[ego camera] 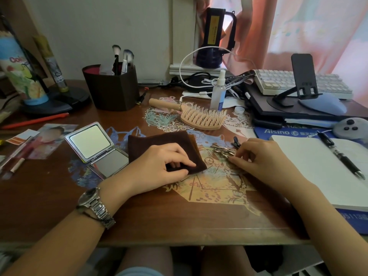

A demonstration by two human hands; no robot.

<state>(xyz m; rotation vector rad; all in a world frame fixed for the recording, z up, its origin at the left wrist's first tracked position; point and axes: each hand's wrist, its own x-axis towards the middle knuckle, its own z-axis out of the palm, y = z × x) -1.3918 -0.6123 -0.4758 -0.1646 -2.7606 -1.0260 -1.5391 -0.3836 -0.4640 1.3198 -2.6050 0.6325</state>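
I read "Aisino" on the blue mat (278, 132) and "Col", cut off, on the tube (20, 72). My left hand (159, 166) lies palm down on the brown cloth (159, 140) at mid-desk (179, 222), thumb and fingers pinching its near corner. My right hand (260, 156) curls at the metal clips (223, 151) just beside the cloth; I cannot tell whether it grips them.

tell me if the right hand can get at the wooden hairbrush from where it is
Probably yes. The hairbrush lies bare on the table just beyond the right hand, whose fingertips are at the metal clips. Only those low clips and a black clip lie between; nothing tall blocks the way.
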